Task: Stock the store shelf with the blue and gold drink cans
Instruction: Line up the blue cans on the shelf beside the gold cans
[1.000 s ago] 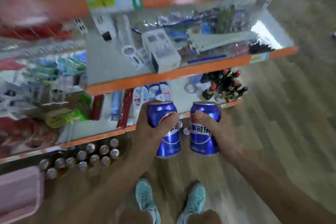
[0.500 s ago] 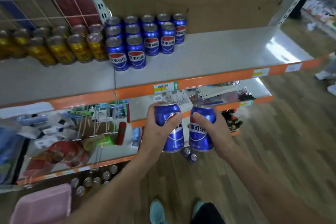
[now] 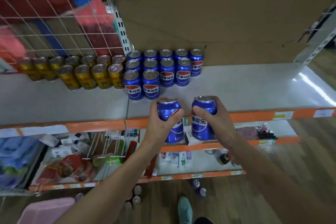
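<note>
At the shelf's (image 3: 236, 94) front edge, each hand grips one blue can: left hand (image 3: 160, 123) with fingers wrapped round its can (image 3: 171, 114), right hand (image 3: 216, 120) likewise round the other can (image 3: 201, 123).

The left can (image 3: 168, 112) I hold is glossy deep blue with a red, white and blue roundel. The right can (image 3: 200, 123) matches, with white characters across its band. The shelved blue cans (image 3: 151, 85) bear the same emblem under silver tops. The gold cans (image 3: 101, 76) are yellow-gold with darker print. The shelf (image 3: 236, 87) is pale grey, edged in orange.
</note>
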Motion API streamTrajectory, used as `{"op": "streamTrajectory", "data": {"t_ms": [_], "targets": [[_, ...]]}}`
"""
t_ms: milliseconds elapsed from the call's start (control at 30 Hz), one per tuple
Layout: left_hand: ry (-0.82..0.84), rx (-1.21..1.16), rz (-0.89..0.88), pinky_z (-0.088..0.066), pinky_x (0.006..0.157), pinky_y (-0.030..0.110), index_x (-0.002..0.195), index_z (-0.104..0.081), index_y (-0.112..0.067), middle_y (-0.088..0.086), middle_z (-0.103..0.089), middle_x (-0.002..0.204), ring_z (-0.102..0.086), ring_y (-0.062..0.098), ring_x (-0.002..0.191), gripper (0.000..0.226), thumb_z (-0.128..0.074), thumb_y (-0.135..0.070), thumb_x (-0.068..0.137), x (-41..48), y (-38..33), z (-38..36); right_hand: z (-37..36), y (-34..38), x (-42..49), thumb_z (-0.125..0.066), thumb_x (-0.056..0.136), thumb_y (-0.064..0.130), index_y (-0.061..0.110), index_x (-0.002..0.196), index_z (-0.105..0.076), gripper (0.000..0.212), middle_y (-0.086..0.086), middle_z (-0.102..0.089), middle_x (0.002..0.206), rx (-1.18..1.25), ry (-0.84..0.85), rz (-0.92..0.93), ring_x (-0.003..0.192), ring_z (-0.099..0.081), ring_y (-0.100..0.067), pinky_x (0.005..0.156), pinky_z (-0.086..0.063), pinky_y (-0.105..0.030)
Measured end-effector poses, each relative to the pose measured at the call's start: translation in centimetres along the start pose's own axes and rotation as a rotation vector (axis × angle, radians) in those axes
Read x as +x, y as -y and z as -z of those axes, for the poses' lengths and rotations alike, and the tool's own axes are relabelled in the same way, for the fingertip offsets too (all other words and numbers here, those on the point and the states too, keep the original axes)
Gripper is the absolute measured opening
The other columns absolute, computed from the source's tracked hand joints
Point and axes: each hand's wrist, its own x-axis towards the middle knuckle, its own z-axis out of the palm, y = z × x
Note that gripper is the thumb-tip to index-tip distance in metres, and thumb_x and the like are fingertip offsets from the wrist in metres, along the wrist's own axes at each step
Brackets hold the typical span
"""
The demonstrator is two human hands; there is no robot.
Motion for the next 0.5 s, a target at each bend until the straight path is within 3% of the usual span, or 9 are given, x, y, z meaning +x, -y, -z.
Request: {"op": "streamTrajectory", "data": {"t_ms": [167, 367, 500], "targets": [[-0.071, 0.066, -0.081, -0.056, 0.077, 0.022, 0.12, -0.049, -0.028, -0.003, -0.067, 0.113, -0.069, 0.005, 0.093, 0.049, -0.078, -0.011, 0.085, 5.0, 0.3, -1.8, 1.3, 0.8, 6.0, -0.079, 0.082, 0.015, 0.013, 0.118, -0.054, 0.044, 0.002, -0.072, 0.096, 0.012, 0.09, 0.049, 0.083, -0.071, -0.013, 0.066, -0.056, -0.025], [-0.109, 0.162, -0.177, -0.056, 0.087, 0.032, 0.13, -0.044, -0.02, -0.008, -0.066, 0.113, -0.067, 0.015, 0.104, 0.066, -0.084, -0.023, 0.078, 8.6, 1.8, -3.1, 2.5, -0.4, 11.2, -0.086, 0.072, 0.02, 0.017, 0.116, -0.053, 0.055, -0.001, -0.07, 0.108, -0.085, 0.186, 0.123, 0.1, -0.069, -0.02, 0.086, -0.057, -0.037], [-0.108, 0.245, -0.22, -0.054, 0.09, 0.03, 0.128, -0.044, -0.022, -0.004, -0.063, 0.116, -0.064, 0.013, 0.107, 0.066, -0.081, -0.03, 0.074, 9.7, 2.8, -3.2, 2.5, -2.0, 13.2, -0.087, 0.071, 0.016, 0.019, 0.118, -0.054, 0.058, -0.003, -0.068, 0.114, -0.073, 0.208, 0.135, 0.106, -0.067, -0.021, 0.091, -0.055, -0.04]]}}
